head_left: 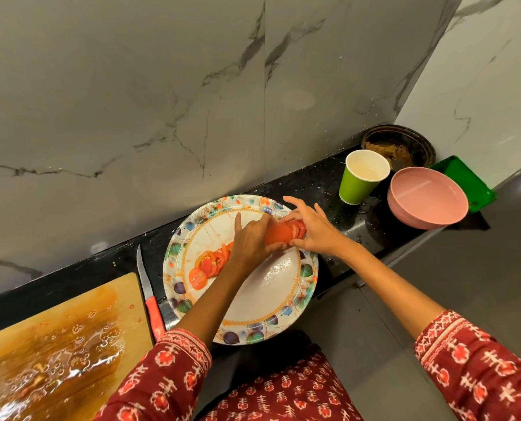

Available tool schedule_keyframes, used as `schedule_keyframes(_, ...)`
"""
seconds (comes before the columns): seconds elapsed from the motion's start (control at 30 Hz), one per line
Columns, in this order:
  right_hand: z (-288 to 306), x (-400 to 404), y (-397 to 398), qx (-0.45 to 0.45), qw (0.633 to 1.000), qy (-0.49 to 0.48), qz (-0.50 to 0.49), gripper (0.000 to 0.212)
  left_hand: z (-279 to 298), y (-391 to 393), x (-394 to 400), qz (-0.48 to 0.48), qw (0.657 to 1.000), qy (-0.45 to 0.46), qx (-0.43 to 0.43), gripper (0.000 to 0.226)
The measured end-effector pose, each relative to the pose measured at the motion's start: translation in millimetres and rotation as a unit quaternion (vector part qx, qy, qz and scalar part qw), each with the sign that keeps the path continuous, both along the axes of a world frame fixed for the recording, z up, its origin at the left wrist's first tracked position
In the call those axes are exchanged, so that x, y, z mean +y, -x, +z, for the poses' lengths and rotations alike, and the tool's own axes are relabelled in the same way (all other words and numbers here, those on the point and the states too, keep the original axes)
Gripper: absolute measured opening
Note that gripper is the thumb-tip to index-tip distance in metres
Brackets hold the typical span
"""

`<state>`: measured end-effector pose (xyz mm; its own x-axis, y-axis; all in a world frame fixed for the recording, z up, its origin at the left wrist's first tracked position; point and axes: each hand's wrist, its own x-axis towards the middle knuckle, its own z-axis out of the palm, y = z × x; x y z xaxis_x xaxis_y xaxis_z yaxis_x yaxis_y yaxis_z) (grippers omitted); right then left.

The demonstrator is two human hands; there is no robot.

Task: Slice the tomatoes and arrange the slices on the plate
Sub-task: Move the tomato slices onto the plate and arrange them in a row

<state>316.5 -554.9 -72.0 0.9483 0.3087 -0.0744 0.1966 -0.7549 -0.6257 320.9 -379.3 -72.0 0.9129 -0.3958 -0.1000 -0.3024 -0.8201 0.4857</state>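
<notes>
From the head view, a round white plate with a floral rim (pixel 283 302) sits on the black stone worktop (pixel 314 183), and both hands meet over its upper part, toward one o'clock of its centre. The left hand (pixel 253 241) and the right hand (pixel 317 230) close from either side on a stack of red tomato slices (pixel 286 230), fingers lightly curled round its ends, the left index finger pointing up toward twelve o'clock. The stack's long axis runs from about eight o'clock to two o'clock, in line with a fanned row of tomato slices already laid down (pixel 207 267), which lies at eight o'clock from the left hand and just beside it. That line seems to matter most: the held stack probably needs fanning out along the same diagonal, and the left hand is the nearer to the laid row. At nine o'clock of the plate a red-handled knife (pixel 150 296) lies on the worktop, touching nothing held, beside a wet wooden cutting board (pixel 55 344). At two o'clock stand a green paper cup (pixel 361 177) and a pink bowl (pixel 426 199), well apart from the hands.
</notes>
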Motion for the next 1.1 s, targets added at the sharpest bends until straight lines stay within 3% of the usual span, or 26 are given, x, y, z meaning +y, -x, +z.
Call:
schedule_keyframes(0.43, 0.6, -1.3, -3.0, 0.0, 1.0, 0.008, 0.01, 0.096, 2.8, -0.7, -0.5, 0.0, 1.0, -0.006, 0.018, 0.051)
schedule_keyframes(0.57, -1.1, 3.7, -3.8, -0.004, 1.0, 0.018, 0.017, 0.084, 4.2, -1.2, -1.6, -0.001, 1.0, -0.012, 0.015, 0.051)
schedule_keyframes(0.87, 3.8, -1.5, -6.8, 0.003, 1.0, 0.014, 0.017, 0.098, 6.1, -0.9, -1.3, 0.001, 1.0, -0.019, 0.017, 0.051)
schedule_keyframes(1.1, 14.1, -13.8, -4.9, 0.012, 1.0, -0.012, -0.006, 0.095, 5.2, -2.1, -10.8, -0.013, 0.999, -0.032, 0.019, 0.073)
